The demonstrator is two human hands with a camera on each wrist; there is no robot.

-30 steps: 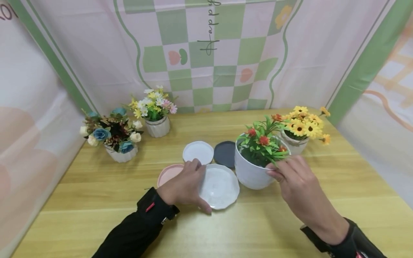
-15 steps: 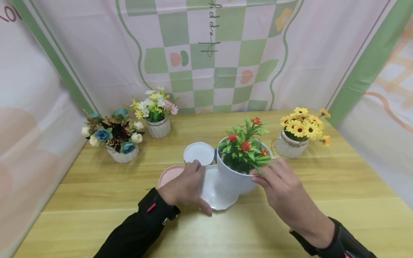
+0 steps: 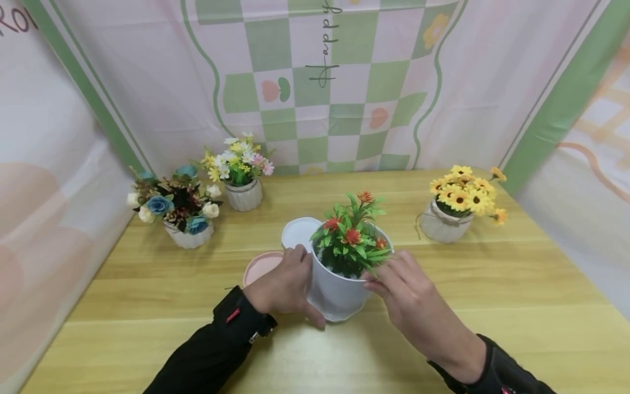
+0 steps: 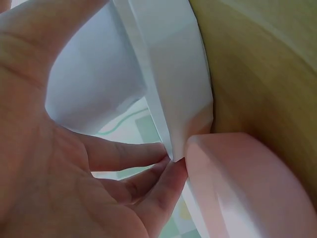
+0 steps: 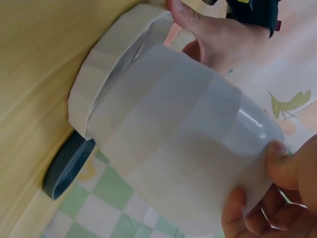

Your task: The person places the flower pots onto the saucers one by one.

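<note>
A white flower pot [image 3: 339, 293] with a leafy plant bearing red flowers [image 3: 351, 236] stands over a white faceted saucer [image 3: 339, 318]. My right hand [image 3: 410, 298] pinches the pot's near right rim between thumb and fingers. With thumb and fingers spread to either side, my left hand [image 3: 285, 284] holds the saucer by its edge. The left wrist view has those fingertips right at the saucer's rim [image 4: 178, 74], beside a pink saucer [image 4: 247, 173]. In the right wrist view the pot's base sits within the saucer's raised rim [image 5: 106, 69].
Behind the pot is a smaller white saucer [image 3: 297, 231]; a dark saucer [image 5: 69, 166], hidden in the head view, shows in the right wrist view. Pots of blue-and-cream flowers [image 3: 189, 235] and mixed flowers [image 3: 244, 195] stand back left, yellow flowers [image 3: 445, 224] back right.
My right hand has carried the flower pot leftward from the right of the white saucer to over it, now covering the dark saucer. My left hand has stayed at the saucer's edge.
</note>
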